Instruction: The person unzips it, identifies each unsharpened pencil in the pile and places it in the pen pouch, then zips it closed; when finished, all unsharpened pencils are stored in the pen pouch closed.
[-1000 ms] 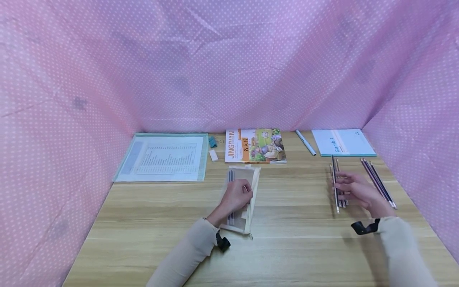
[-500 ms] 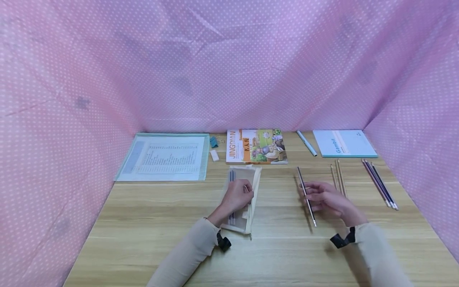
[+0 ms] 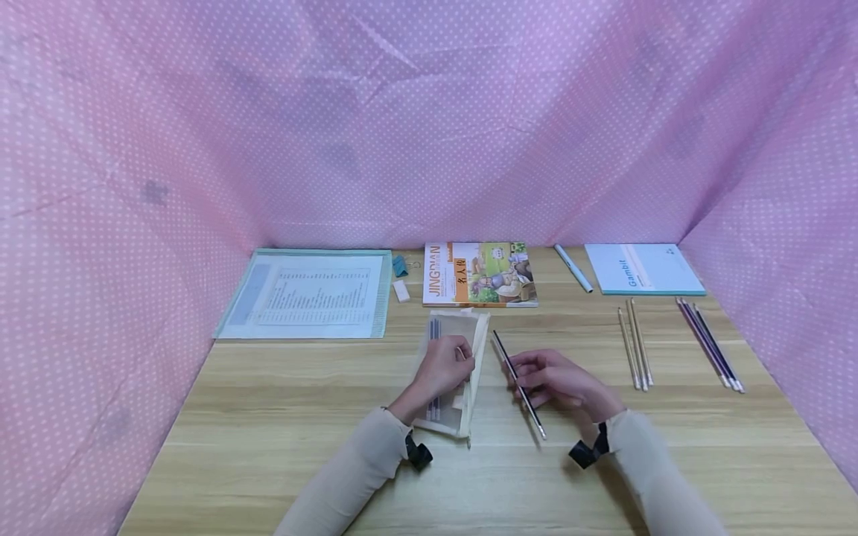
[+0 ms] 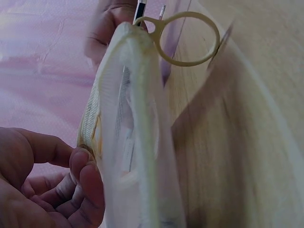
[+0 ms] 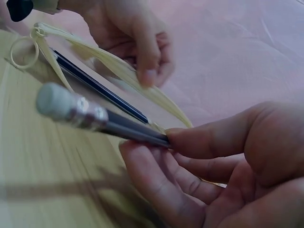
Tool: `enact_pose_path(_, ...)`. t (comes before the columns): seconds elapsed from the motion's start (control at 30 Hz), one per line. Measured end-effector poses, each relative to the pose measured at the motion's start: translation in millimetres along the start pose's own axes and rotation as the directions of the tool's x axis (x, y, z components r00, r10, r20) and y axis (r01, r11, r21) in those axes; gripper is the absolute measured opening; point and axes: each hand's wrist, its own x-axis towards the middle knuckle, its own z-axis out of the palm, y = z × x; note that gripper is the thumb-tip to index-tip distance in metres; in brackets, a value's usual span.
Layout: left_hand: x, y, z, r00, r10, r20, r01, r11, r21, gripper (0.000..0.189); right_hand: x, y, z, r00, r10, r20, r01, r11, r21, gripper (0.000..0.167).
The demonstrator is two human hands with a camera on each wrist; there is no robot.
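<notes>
My left hand [image 3: 442, 368] pinches the edge of a cream mesh pencil case [image 3: 474, 350] between thumb and finger. In the left wrist view the zipper edge [image 4: 90, 114] is lifted, with a ring pull [image 4: 216, 35] at the end. Dark pencils [image 3: 433, 408] lie inside the case. Just right of it, my right hand [image 3: 559, 381] holds a dark pencil [image 3: 529, 407] above the table, its tip pointing away and leftward. The right wrist view shows the pencil's white eraser [image 5: 54, 102] close up, the thumb and fingers gripping the shaft.
Light gold pencils [image 3: 637, 346] and dark pencils [image 3: 704, 342] lie at the right. Along the back are a document folder [image 3: 311, 294], binder clip [image 3: 400, 266], eraser [image 3: 400, 291], picture-covered book [image 3: 479, 274], blue pen [image 3: 573, 268] and Gambit notebook [image 3: 643, 268]. Pink dotted cloth surrounds the table.
My right hand has carried the dark pencil leftward from beside the gold pencils to near the case, and the pencil has tilted. My left hand has stayed on the case.
</notes>
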Motion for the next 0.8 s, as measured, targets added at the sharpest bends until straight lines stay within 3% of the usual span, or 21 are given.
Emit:
enact_pose_path(0.3, 0.9, -2.1, -0.5, 0.999, 0.039, -0.019, -0.039, 0.999, 0.007, 0.01, 29.5, -9, 22, 0.999, -0.017, -0.031, 0.017, 1.0, 0.005, 0.052)
enact_pose_path(0.5, 0.6, -0.3, -1.1, 1.0, 0.031, -0.004, -0.031, 1.0, -0.004, 0.01, 43.2, -14, 36, 0.988, -0.039, -0.151, 0.051, 0.996, 0.079, 0.051)
enact_pose_path(0.8, 1.1, 1.5, -2.4, 1.0, -0.019, 0.018, 0.019, 1.0, 0.005, 0.009, 55.0, -13, 61, 0.944, -0.048, -0.325, 0.11, 0.979, 0.173, 0.046)
